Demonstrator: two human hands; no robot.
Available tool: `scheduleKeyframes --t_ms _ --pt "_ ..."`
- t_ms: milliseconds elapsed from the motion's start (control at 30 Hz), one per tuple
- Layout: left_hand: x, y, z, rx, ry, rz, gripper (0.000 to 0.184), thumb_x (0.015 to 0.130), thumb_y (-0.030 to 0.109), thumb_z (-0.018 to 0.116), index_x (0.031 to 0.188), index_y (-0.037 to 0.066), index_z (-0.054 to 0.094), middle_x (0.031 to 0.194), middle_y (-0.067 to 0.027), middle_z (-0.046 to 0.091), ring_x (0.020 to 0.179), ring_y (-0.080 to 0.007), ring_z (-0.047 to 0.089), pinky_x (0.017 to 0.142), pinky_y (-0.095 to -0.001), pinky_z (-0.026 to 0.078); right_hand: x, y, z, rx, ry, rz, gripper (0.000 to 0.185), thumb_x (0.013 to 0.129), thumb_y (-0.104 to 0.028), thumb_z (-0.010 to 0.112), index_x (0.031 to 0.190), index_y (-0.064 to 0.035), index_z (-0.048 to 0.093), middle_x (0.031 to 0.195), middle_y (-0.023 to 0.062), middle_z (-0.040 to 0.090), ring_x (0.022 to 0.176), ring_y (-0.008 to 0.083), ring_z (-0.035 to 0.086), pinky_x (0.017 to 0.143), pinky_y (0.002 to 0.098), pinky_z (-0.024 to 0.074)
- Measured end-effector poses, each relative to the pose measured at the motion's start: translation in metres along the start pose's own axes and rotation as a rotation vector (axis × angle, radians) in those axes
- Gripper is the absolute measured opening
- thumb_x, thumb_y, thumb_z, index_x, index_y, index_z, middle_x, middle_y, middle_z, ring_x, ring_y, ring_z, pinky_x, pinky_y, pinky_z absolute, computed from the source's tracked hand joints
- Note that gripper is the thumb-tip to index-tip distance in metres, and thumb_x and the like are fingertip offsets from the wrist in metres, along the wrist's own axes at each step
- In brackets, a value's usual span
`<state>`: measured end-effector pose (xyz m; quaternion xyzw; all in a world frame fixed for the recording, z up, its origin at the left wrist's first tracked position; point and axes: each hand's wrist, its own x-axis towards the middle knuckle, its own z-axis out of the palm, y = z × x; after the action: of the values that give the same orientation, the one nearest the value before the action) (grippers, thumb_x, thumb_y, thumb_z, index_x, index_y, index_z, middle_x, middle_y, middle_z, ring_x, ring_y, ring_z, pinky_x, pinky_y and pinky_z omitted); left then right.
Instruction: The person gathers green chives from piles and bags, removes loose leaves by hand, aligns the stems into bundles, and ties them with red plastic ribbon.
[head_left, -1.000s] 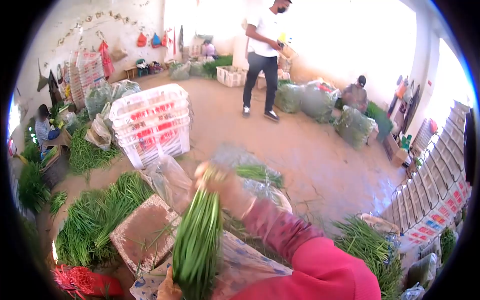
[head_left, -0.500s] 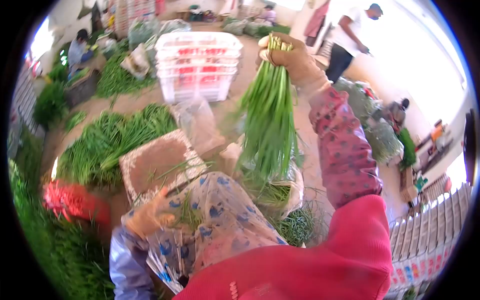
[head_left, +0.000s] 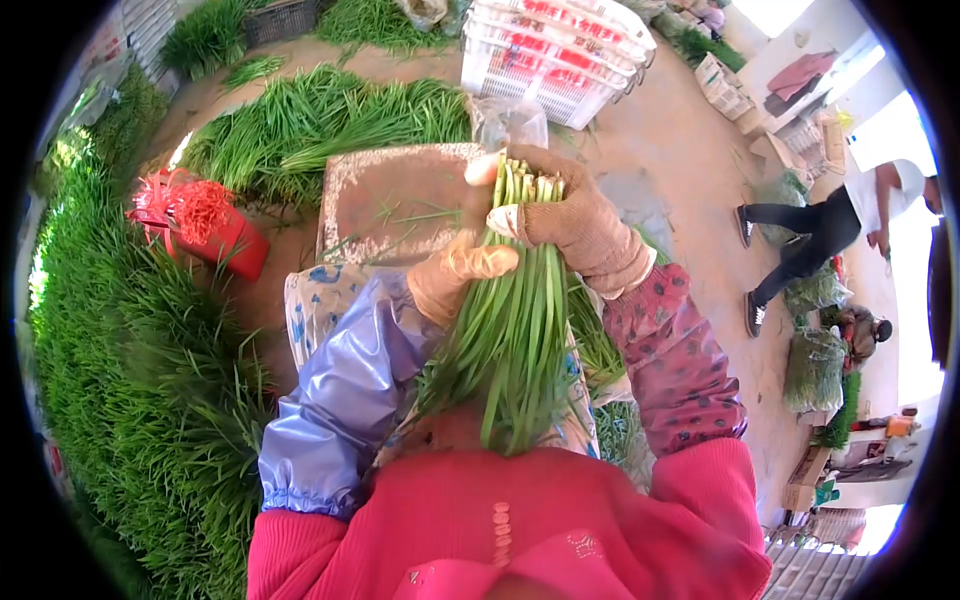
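Bunch position: the bunch of green stalks (head_left: 530, 310) is above the lap, in front of the chest.
Bunch direction: long axis runs between chest and low table; pale cut ends point away from the wearer, green leaf tips toward the chest, spread wider than the cut ends.
Right hand: the gloved right hand (head_left: 580, 225) is closed around the bunch just below the cut ends.
Left hand: the gloved left hand (head_left: 460, 273) touches the bunch's left side, thumb reaching over the stalks; the other fingers are partly hidden, so how far it is open cannot be told.
Lap: a patterned cover (head_left: 312, 305), pale with blue marks, lies under the forearms.
Surface: the low table (head_left: 405, 190) is beyond the lap, brown with a worn whitish edge, a few loose stalks on top.
Left side: a dense mass of greens (head_left: 130, 390); a red container (head_left: 240, 240) with red ties (head_left: 200, 208) stands near the low table.
Beyond the table: a heap of green stalks (head_left: 345, 120) and a clear plastic bag (head_left: 510, 125).
Farther out: stacked white baskets (head_left: 555, 65) stand on a brown floor (head_left: 690, 180).
Far right: a standing person (head_left: 825, 235), a seated person (head_left: 862, 330) and filled clear sacks (head_left: 815, 370) beside the seated one.
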<state>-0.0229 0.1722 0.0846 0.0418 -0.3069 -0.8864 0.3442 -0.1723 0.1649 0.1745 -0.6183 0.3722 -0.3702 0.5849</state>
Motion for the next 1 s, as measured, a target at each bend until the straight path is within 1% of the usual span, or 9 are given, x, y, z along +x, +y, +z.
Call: scheduleKeyframes --t_ms 400,467,500,633,700,767,833,933,1000 --pt "0.004 -0.007 -0.032 0.100 -0.225 0.017 0.068 0.077 0.021 0.077 0.133 0.002 0.043 0.107 -0.0174 0.064 0.095 -0.0226 0.065 0.084 -0.0371 0.054 0.011 0.013 -0.009 -0.576 -0.057 -0.442 0.030 0.078 -0.007 0.067 0.107 -0.0040 0.068 0.101 0.0109 0.067 0.091 0.0195 0.064 0.080 0.0314 0.0494" --pt "0.000 -0.026 -0.063 0.319 0.137 -0.146 0.057 0.077 0.008 0.075 0.128 0.002 0.051 0.101 -0.0160 0.067 0.094 -0.0239 0.067 0.083 -0.0362 0.055 0.014 0.014 0.000 -0.705 0.041 -0.464 0.027 0.078 -0.010 0.068 0.104 -0.0035 0.067 0.098 0.0107 0.066 0.089 0.0204 0.064 0.079 0.0319 0.0499" --pt "0.001 -0.016 -0.059 0.755 -0.140 0.267 0.049 0.077 0.007 0.074 0.123 0.000 0.055 0.099 -0.0157 0.068 0.093 -0.0248 0.067 0.083 -0.0358 0.055 0.016 0.014 0.009 -0.869 0.187 -0.565 0.024 0.080 -0.011 0.066 0.102 -0.0021 0.067 0.095 0.0111 0.066 0.089 0.0220 0.064 0.081 0.0327 0.0493" --pt "-0.025 -0.022 -0.044 0.391 0.017 0.203 0.030 0.081 0.007 0.067 0.110 -0.004 0.063 0.101 -0.0164 0.067 0.091 -0.0259 0.067 0.082 -0.0372 0.055 0.038 0.053 0.008 -0.941 0.552 -1.092 0.024 0.084 -0.019 0.059 0.101 -0.0033 0.065 0.093 0.0121 0.064 0.086 0.0268 0.063 0.081 0.0368 0.0492" --pt "-0.029 -0.007 -0.027 0.082 0.400 -0.132 0.045 0.077 0.011 0.069 0.118 -0.004 0.056 0.098 -0.0147 0.065 0.088 -0.0266 0.065 0.077 -0.0399 0.055 0.031 0.052 0.012 -0.689 0.503 -0.793 0.034 0.095 -0.029 0.049 0.113 -0.0029 0.060 0.104 0.0112 0.062 0.095 0.0217 0.059 0.090 0.0361 0.0459" --pt "-0.023 -0.003 -0.006 0.072 0.443 0.085 0.061 0.075 0.009 0.067 0.131 0.003 0.043 0.091 -0.0158 0.062 0.083 -0.0267 0.064 0.070 -0.0416 0.054 0.056 0.085 0.016 0.280 0.459 -0.358 0.036 0.097 -0.027 0.048 0.124 -0.0037 0.051 0.113 0.0101 0.057 0.102 0.0180 0.055 0.091 0.0342 0.0450" --pt "-0.024 0.004 -0.016 0.172 0.382 0.214 0.074 0.074 0.015 0.067 0.139 0.005 0.033 0.094 -0.0154 0.062 0.079 -0.0254 0.062 0.070 -0.0417 0.055 0.047 0.093 -0.002 0.478 0.321 -0.221 0.042 0.097 -0.024 0.050 0.133 -0.0035 0.043 0.119 0.0112 0.054 0.107 0.0154 0.052 0.093 0.0317 0.0437" --pt "-0.030 0.033 -0.042 0.283 0.399 0.375 0.075 0.085 0.023 0.059 0.147 0.009 0.022 0.098 -0.0106 0.059 0.081 -0.0215 0.062 0.072 -0.0394 0.056 0.001 0.110 0.036 -0.185 0.248 -0.472 0.045 0.096 -0.036 0.053 0.122 0.0010 0.052 0.089 0.0121 0.060 0.091 0.0192 0.058 0.087 0.0345 0.0441" --pt "-0.045 0.072 -0.071 0.382 0.364 0.461 0.073 0.088 0.026 0.055 0.148 0.008 0.019 0.100 -0.0086 0.058 0.088 -0.0184 0.058 0.076 -0.0358 0.054 -0.037 0.124 0.033 -0.059 -0.023 0.000 0.045 0.096 -0.039 0.051 0.120 -0.0011 0.056 0.097 0.0128 0.063 0.096 0.0213 0.057 0.090 0.0343 0.0424"
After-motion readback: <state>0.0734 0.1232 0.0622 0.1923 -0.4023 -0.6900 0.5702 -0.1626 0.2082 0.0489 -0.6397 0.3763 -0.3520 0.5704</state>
